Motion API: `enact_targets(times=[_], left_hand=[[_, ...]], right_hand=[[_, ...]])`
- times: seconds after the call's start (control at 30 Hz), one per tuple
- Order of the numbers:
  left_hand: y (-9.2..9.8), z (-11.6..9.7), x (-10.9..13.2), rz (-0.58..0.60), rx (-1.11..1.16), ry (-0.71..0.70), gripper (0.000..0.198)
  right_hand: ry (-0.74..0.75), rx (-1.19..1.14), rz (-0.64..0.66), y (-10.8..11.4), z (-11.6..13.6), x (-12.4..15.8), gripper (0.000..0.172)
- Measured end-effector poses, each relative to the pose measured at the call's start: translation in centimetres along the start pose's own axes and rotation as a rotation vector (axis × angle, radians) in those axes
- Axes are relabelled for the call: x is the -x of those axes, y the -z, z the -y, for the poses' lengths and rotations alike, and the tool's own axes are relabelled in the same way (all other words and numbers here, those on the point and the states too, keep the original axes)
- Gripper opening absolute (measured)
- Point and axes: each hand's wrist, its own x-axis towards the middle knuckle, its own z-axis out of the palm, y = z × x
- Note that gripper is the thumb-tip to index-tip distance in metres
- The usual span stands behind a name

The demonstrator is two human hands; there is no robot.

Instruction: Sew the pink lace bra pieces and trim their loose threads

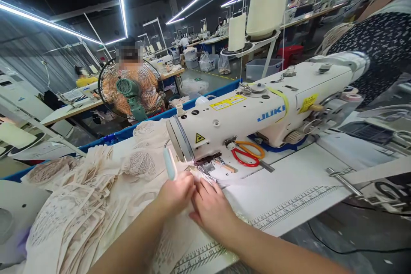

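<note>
A white JUKI sewing machine (237,109) stands across the white table. Close under its needle end, my left hand (178,189) is closed on cream lace fabric (175,233), fingers bunched. My right hand (214,205) lies against it from the right, fingers together and pressing the same fabric beside the presser foot. A pale blue-and-white guard (170,164) stands just behind my left hand. More cream lace pieces (96,197) are heaped to the left of my hands. The fabric edge between my fingertips is too small to make out.
Scissors with red and orange handles (246,154) lie beside the machine. A ruler strip (295,205) runs along the table's front edge. Thread cones (236,32) stand behind the machine. Beyond the table is a fan (130,87) with a person behind it; another person (379,47) is at the right.
</note>
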Motion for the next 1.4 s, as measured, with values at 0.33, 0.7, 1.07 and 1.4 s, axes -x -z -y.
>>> enact_targets(times=[0.33,0.7,1.07,1.4], left_hand=[[-1.5,-0.6,2.2,0.098,-0.041,-0.098,0.052],[-1.6,0.0,0.5,0.013,0.084,-0.094,0.045],[-1.9,0.3,0.5,0.053,0.087,-0.036,0.047],[-1.9,1.2,0.3,0.075,0.104,-0.085,0.052]], right_hand=[[0.134,0.076,-0.205,-0.8,-3.2,4.4,0.043],[0.177,0.115,-0.255,-0.3,-4.5,4.2,0.038],[0.199,0.047,-0.355,-0.4,-4.5,4.6,0.03],[0.184,0.048,-0.36,-0.7,-4.6,4.7,0.029]])
